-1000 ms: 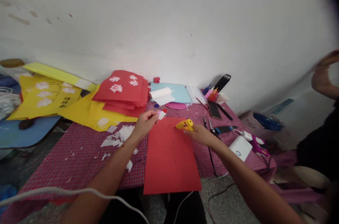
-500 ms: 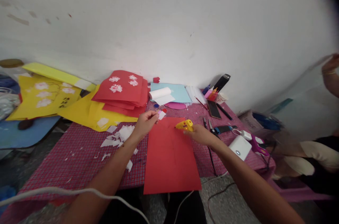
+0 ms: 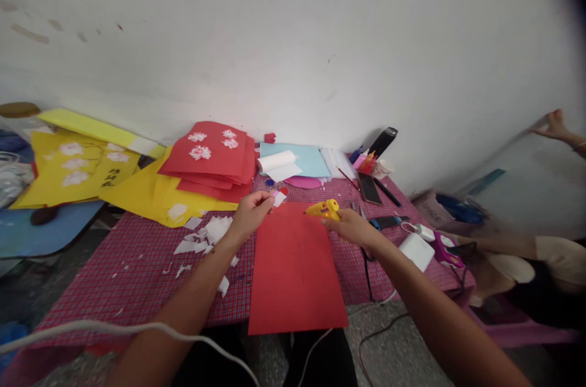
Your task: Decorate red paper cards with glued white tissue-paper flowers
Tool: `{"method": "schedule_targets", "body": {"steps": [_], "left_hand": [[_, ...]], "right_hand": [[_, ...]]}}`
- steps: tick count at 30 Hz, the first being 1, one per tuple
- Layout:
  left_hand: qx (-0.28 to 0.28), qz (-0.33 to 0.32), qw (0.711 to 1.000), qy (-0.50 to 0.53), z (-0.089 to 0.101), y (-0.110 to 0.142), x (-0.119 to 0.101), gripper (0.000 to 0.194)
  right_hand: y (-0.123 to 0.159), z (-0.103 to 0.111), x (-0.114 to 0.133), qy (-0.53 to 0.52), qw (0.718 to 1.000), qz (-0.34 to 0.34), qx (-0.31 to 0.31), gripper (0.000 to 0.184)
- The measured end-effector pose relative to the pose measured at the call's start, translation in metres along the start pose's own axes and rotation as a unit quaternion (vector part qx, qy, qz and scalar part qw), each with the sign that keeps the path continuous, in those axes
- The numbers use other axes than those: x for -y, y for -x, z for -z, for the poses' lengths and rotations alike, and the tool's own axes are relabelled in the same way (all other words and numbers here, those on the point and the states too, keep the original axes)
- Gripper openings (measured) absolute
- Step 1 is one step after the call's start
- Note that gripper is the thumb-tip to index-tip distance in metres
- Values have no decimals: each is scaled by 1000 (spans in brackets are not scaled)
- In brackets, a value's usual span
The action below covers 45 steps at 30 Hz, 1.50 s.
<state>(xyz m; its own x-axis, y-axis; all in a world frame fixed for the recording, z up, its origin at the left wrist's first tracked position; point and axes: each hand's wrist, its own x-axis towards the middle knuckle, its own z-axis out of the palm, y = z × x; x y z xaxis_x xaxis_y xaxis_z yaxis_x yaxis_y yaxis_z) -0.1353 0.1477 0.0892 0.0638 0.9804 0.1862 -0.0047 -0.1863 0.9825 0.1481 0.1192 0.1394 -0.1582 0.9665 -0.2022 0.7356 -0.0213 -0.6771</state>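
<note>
A small piece of white and pink paper (image 3: 279, 197) is pinched in the fingers of my left hand (image 3: 255, 211), over the top left corner of a red sheet of paper (image 3: 297, 271). My right hand (image 3: 350, 227) is closed round a yellow glue gun (image 3: 324, 210). Its nozzle points left, above the upper part of the red sheet. The sheet lies in front of me and reaches past the table's near edge. White paper scraps (image 3: 213, 233) lie to the left of it.
Red sheets with paper flowers (image 3: 206, 155) and yellow sheets (image 3: 155, 191) are stacked at the back left. Scissors with a blue handle (image 3: 384, 222), a phone (image 3: 368, 188) and a white power bank (image 3: 416, 251) lie right. Another person's hand (image 3: 555, 127) is at the far right.
My right hand has moved the glue gun slightly right and up. My left hand stays in place with the paper piece. The other person's hand at the right has moved left.
</note>
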Motion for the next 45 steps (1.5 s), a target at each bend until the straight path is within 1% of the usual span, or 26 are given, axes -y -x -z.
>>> {"method": "schedule_targets", "body": {"steps": [3, 5, 9, 12, 14, 17, 19, 21, 23, 25, 27, 28, 29, 30, 31, 32, 34, 36, 38, 39, 41, 43, 45], "left_hand": [[-1, 0, 1000, -2, 0, 0, 0, 19], [-1, 0, 1000, -4, 0, 0, -1, 19], [-1, -1, 1000, -16, -1, 1, -4, 22], [14, -4, 999, -44, 0, 1, -5, 24], [30, -11, 996, -87, 2, 1, -6, 25], [58, -33, 983, -171, 6, 1, -8, 27], [70, -53, 968, -235, 10, 1, -11, 27], [80, -86, 943, -312, 14, 2, -16, 26], [97, -125, 906, -393, 17, 4, -20, 24], [133, -149, 862, -466, 20, 7, -24, 23], [175, -148, 824, -519, 22, 10, -26, 23], [191, -141, 810, -536, 23, 11, -27, 23], [203, -134, 803, -545, 24, 11, -27, 24], [209, -128, 801, -546, 24, 11, -28, 25], [209, -125, 807, -539, 24, 11, -28, 25], [206, -126, 818, -523, 23, 11, -28, 24], [210, -130, 851, -463, 17, 12, -29, 21], [237, -122, 891, -367, 7, 16, -28, 20], [278, -94, 922, -253, -7, 23, -25, 22], [298, -77, 930, -199, -15, 28, -24, 23], [333, -40, 937, -100, -28, 37, -20, 32], [359, 3, 933, -3, -37, 44, -17, 40], [355, 37, 933, 55, -41, 47, -15, 44]], "right_hand": [[2, 1, 4, -17, 998, -34, 41, 30], [3, -1, 4, -7, 999, -25, 34, 30], [5, -7, -2, 10, 999, 39, -14, 29], [13, -12, -10, -25, 996, 66, -53, 29], [23, -17, -16, -69, 992, 52, -87, 30], [42, -27, -27, -168, 976, -1, -137, 35], [55, -34, -35, -257, 952, -28, -163, 38], [66, -42, -41, -345, 920, -46, -178, 37], [76, -47, -45, -427, 883, -59, -186, 35], [82, -50, -48, -502, 842, -59, -188, 34], [86, -51, -48, -566, 803, -50, -181, 32], [87, -51, -47, -593, 784, -46, -177, 32], [87, -50, -46, -615, 768, -44, -174, 32], [88, -50, -44, -629, 757, -46, -172, 32], [88, -50, -42, -635, 750, -48, -176, 32], [87, -51, -38, -633, 749, -50, -189, 32], [86, -55, -31, -605, 761, -46, -230, 31], [86, -62, -21, -556, 788, -19, -265, 29], [85, -71, -10, -494, 827, 32, -266, 27], [84, -77, -3, -460, 848, 57, -255, 27], [82, -88, 11, -398, 879, 99, -244, 27], [78, -98, 24, -347, 894, 130, -251, 23], [71, -106, 34, -296, 901, 146, -283, 20]]}}
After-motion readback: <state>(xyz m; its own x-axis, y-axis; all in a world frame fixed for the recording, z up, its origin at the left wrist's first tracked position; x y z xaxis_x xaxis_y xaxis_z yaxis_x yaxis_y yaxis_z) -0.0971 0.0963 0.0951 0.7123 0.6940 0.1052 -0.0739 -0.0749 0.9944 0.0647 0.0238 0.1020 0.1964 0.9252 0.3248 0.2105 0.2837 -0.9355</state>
